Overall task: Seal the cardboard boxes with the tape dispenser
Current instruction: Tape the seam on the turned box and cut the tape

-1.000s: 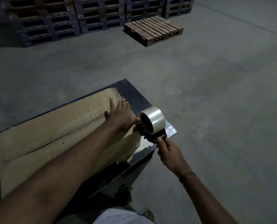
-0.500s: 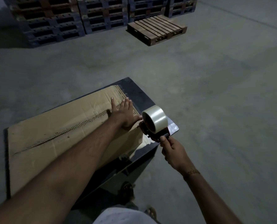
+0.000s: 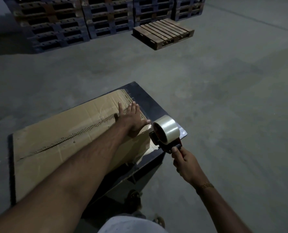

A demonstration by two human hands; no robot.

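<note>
Head view has the light, bendy cardboard box [image 3: 69,145] on a dark table [image 3: 150,101], left hand [image 3: 131,120] pressing flat on top, right hand [image 3: 185,162] gripping the tape dispenser [image 3: 166,133] handle at the box's end, probably the best hold.

tape dispenser [image 3: 166,134] against cardboard box [image 3: 64,142] end

No legible txt, labels or nos. anywhere; box marks too blurred.

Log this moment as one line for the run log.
left hand flat on cardboard box | right hand grips tape dispenser at box end | seam untaped
</note>
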